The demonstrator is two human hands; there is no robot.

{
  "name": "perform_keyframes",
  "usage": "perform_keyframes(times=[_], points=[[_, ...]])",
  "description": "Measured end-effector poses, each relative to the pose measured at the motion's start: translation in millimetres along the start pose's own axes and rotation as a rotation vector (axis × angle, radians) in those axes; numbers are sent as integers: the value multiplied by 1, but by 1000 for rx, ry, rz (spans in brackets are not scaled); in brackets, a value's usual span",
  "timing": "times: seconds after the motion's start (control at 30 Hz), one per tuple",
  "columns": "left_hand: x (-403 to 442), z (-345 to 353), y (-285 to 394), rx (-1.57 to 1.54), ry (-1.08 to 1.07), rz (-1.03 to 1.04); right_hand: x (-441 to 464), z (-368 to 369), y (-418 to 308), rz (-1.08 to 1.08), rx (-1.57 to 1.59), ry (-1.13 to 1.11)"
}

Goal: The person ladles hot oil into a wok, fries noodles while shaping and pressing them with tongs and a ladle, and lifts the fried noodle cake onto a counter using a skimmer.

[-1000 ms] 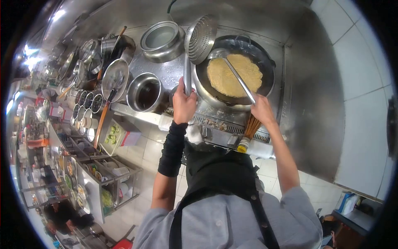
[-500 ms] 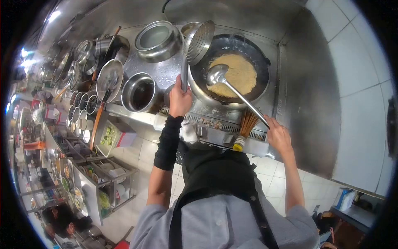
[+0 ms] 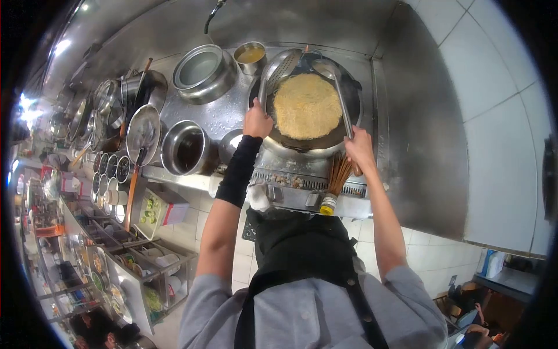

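- Just beyond the fingers of both hands, one flat golden cake (image 3: 308,106) lies in one dark wok (image 3: 355,96).
- Left hand (image 3: 257,120): fingers wrapped closed around the handle of one strainer (image 3: 283,65), its head at the wok's left side.
- Right hand (image 3: 360,148): fingers curled closed around one ladle (image 3: 324,68), its bowl by the cake's far edge; whether they touch, I cannot tell.
- The cake could tear or fold if the ladle pushed unevenly; hot liquid might splash if either tool dropped.
- Left of or beyond the left fingers: three metal pots (image 3: 200,70) (image 3: 187,150) (image 3: 251,55).
- Nearer the body than the right fingers: one brush (image 3: 338,174).
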State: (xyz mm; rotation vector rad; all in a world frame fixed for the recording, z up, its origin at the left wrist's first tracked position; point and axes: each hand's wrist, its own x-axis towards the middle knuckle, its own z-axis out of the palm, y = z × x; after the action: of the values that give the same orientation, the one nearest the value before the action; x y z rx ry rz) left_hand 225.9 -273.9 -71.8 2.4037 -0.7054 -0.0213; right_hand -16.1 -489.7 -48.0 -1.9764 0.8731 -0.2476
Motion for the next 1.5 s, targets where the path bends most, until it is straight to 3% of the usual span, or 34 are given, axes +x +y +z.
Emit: perform_keyframes(times=[0.5, 0.67, 0.77, 0.93, 1.07, 1.4, 1.5], points=[[-12, -17, 5, 152, -197, 278, -89, -2, 11, 67, -59, -8], [-45, -39, 4, 158, -144, 252, -113, -9, 3, 19, -77, 92], [-52, -36, 0, 131, -68, 199, -65, -2, 24, -120, -155, 98], [-53, -10, -12, 109, 71, 139, -7, 3, -3, -61, -33, -2], [-49, -3, -13, -4, 9, 56, -1, 4, -6, -58, -69, -52], [-44, -8, -19, 46, -102, 189, -47, 15, 39, -138, -259, 47], [-51, -25, -13, 46, -120, 185, -85, 9, 18, 25, -104, 4]])
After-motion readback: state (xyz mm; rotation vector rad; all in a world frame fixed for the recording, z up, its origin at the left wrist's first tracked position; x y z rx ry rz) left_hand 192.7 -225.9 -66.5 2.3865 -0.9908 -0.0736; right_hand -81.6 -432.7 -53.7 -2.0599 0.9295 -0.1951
